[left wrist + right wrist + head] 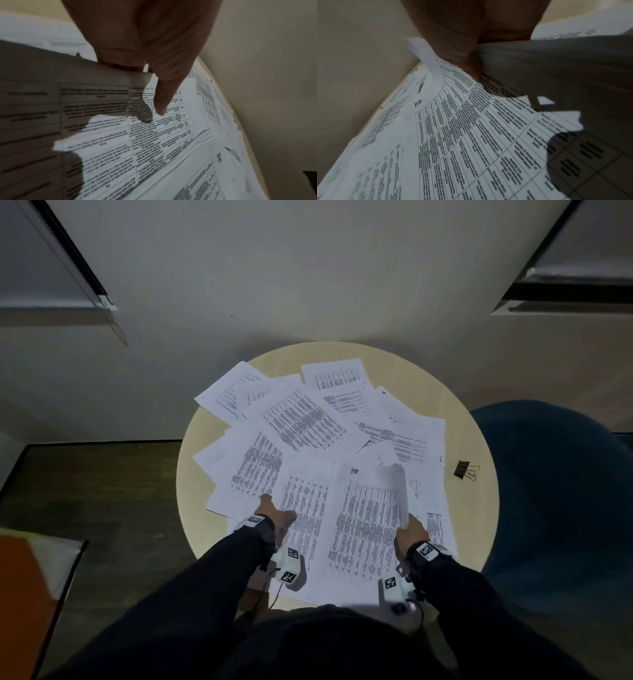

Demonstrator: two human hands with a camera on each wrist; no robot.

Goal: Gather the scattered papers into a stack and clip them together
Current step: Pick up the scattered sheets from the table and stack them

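Note:
Several printed sheets (301,419) lie scattered and overlapping on a round pale table (479,508). My right hand (409,530) grips the right edge of the front sheet marked "HR" (363,525); that edge is lifted and curls upward. The right wrist view shows the right hand (453,33) pinching this "HR" sheet (471,135). My left hand (275,513) holds the left edge of the neighbouring table-printed sheet (301,518). In the left wrist view the left hand (154,47) has its thumb on top of that sheet (137,135) and its fingers under the edge. A black binder clip (463,470) lies on the table's right side, apart from the papers.
A dark blue chair (555,491) stands close against the table's right side. An orange and white object (20,594) sits low on the left over dark flooring. A pale wall (308,285) rises just behind the table. Some sheets overhang the table's near and left rims.

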